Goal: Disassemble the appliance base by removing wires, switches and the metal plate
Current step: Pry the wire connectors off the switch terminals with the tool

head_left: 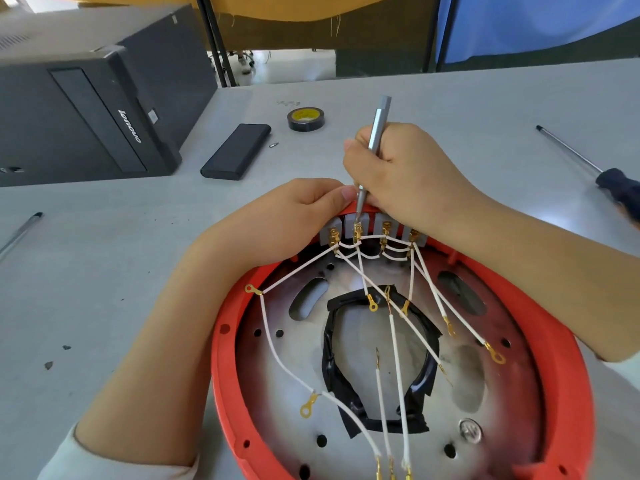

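1. Spreading across the whole view, a pale grey table top (104,271) bears everything; a black desktop computer case (86,109) lies on its side at the far left.
2. Sitting nearest the person, a round red plastic appliance base (568,375) lies open side up, with a silvery perforated metal plate (294,348) inside it and a ring of black tape (332,368) round the plate's central opening.
3. White insulated wires with gold ring terminals (277,355) fan from the far rim over the plate toward the near edge.
4. At the far rim, a row of grey block switches with brass tabs (356,230) stands just under both hands.
5. The left hand (294,216) rests on the rim, its fingers curled over the left end of the switch row, thumb beside the tool.
6. The right hand (408,174) grips a slim silver metal precision screwdriver (375,133) like a pen, its tip touching the second switch's brass terminal.
7. Farther off lie a flat black rectangular case (235,150), a roll of black tape with a yellow core (306,118), and a long dark-handled screwdriver (595,168) at the right.
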